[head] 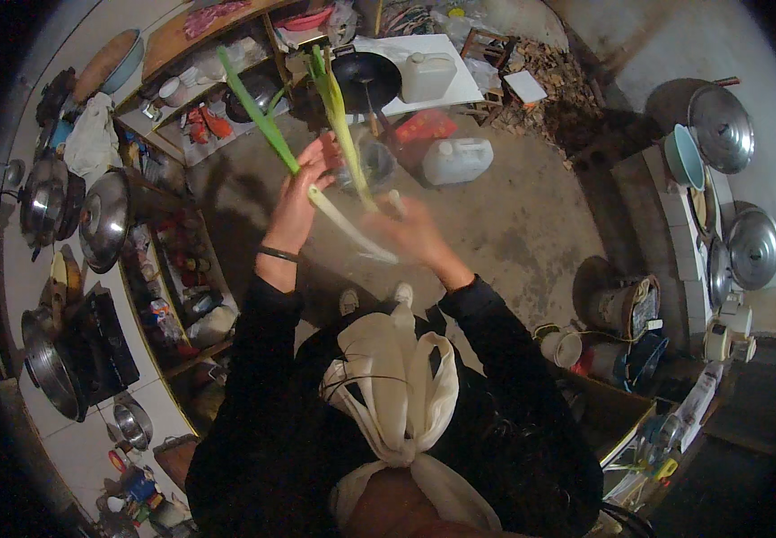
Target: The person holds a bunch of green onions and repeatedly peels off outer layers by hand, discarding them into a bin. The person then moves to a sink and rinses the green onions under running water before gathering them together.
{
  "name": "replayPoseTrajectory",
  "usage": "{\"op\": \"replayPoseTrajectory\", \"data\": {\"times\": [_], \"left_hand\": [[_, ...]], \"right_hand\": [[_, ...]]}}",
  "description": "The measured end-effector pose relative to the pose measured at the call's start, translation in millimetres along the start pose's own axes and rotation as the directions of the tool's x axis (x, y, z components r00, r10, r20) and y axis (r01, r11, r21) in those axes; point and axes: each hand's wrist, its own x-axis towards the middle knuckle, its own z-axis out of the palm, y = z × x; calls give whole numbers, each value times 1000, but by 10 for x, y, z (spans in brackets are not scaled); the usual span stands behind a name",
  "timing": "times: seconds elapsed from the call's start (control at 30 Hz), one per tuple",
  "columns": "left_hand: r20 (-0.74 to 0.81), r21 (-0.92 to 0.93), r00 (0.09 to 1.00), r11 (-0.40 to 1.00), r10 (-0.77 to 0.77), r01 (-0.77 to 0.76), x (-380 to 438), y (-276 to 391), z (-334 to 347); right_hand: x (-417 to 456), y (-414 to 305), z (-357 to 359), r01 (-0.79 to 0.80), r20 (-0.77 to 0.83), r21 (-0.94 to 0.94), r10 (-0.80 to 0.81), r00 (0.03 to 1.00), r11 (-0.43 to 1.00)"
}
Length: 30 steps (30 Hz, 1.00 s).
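Observation:
My left hand (304,185), with a dark band at the wrist, is closed around a long green stalk (260,121) of scallion or leek. A white stalk length (351,225) slants from beside that palm down toward my right hand (405,228). Motion blurs the right hand, which grips the white lower end of a second, yellow-green stalk (339,121) standing up between my hands. A small pale tip (397,202) shows at its fingers. Whether the slanting white length joins the green stalk is hidden by my left hand.
Ahead stand a black wok (364,81) and a white plastic jug (428,77); another jug (458,161) is on the concrete floor. Tiled shelving with a lidded pan (105,218) runs along the left. Metal lids (721,128) lean at right. Dry leaves (543,67) are heaped far back.

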Motion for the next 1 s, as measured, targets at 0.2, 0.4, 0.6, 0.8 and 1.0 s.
{"op": "replayPoseTrajectory", "data": {"times": [0.2,0.4,0.6,0.8,1.0], "left_hand": [[-25,56,1000,998,12,-11,-60,26,62],[-106,242,994,970,12,14,-76,-32,-16],[-62,212,998,977,-19,32,-75,-1,-43],[-59,182,998,983,-27,38,-72,4,-31],[-132,137,991,991,26,-8,-63,107,6]], "right_hand": [[12,151,-127,268,-22,-258,-283,959,928],[2,111,-182,290,29,-304,-296,955,907],[-70,69,-268,37,97,-10,-36,995,999],[-80,-97,-334,-272,138,-21,272,952,962],[-31,-59,-406,-212,27,231,212,977,950]]}}
